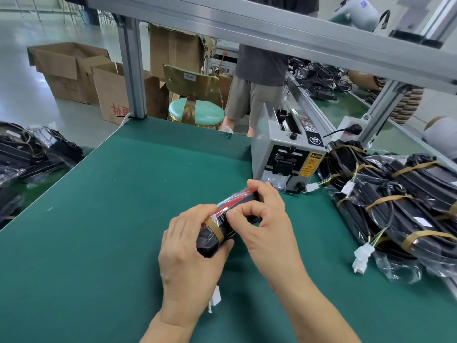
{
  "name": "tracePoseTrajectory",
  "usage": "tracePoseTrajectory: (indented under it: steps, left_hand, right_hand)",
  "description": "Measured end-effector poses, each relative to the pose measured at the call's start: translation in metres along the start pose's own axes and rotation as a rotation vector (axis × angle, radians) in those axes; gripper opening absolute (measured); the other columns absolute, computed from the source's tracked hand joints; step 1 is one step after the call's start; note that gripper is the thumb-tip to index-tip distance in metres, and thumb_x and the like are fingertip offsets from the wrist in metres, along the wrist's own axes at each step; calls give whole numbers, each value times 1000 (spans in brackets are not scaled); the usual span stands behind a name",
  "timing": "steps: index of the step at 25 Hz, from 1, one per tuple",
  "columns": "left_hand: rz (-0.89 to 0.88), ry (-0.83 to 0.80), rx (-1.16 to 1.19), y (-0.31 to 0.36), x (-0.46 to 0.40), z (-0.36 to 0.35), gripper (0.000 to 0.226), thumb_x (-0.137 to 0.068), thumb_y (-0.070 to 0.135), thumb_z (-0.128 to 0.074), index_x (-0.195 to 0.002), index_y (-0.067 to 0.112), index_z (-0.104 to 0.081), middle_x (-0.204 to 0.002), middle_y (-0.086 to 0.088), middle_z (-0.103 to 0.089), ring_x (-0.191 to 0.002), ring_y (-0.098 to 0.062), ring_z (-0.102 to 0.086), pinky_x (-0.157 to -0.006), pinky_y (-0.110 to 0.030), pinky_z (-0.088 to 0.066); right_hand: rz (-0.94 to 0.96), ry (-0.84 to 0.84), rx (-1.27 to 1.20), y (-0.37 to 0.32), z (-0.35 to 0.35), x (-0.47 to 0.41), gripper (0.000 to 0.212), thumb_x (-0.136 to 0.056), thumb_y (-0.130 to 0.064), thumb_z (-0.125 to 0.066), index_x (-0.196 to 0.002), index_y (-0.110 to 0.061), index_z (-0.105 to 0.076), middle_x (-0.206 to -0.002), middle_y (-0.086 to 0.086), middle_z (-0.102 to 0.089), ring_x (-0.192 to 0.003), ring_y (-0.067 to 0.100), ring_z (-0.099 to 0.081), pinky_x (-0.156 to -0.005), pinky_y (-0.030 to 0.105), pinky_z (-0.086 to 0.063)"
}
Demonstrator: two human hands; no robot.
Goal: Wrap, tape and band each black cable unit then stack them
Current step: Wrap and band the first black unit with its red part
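Observation:
A black cable unit (210, 240) wrapped in clear plastic, with a red stripe along its top, is held just above the green mat (123, 206) at the centre. My left hand (190, 256) grips its near end, where a tan rubber band (214, 227) circles it. My right hand (264, 219) holds the far part, fingers curled over the top and thumb pinching the plastic by the band. A white connector (215, 297) hangs below my left wrist. A stack of banded black units (400, 206) lies at the right.
A grey tape dispenser (289, 157) stands behind the hands at the right. More bagged black units (29, 154) lie at the left edge. A person in shorts (257, 78) stands beyond the table, next to a teal stool (196, 112) and cardboard boxes (74, 70).

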State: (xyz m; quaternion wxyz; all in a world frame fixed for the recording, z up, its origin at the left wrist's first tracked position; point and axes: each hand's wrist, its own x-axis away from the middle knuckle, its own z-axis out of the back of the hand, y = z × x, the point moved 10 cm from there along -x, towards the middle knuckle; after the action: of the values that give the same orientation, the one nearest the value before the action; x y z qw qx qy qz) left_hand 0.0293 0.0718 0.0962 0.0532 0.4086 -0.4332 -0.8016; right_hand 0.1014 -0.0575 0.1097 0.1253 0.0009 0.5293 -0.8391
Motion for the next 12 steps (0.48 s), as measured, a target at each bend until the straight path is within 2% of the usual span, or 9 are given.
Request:
tracePoseTrajectory:
  steps: [6,12]
  left_hand:
    - [30,-5,10,-1,-1,0,64,-51,3,-90,-108,16,-64,-105,6,-63,-97,-22,-59,-78,-48,-50]
    - [30,-3,7,0,0,0,65,-51,2,-90,-109,17,-63,-105,5,-64,-97,-22,-58,-78,-49,-50]
  right_hand:
    - [27,18,28,-1,-1,1,20,-81,-18,-69,-61,-20,-66,-127,-33,-37,-137,-5,-21,-118,42,-14]
    - [15,17,-62,2,2,1,19,-81,-20,-70,-62,-22,-68,-126,-33,-42,-135,-5,-24,-115,40,-19]
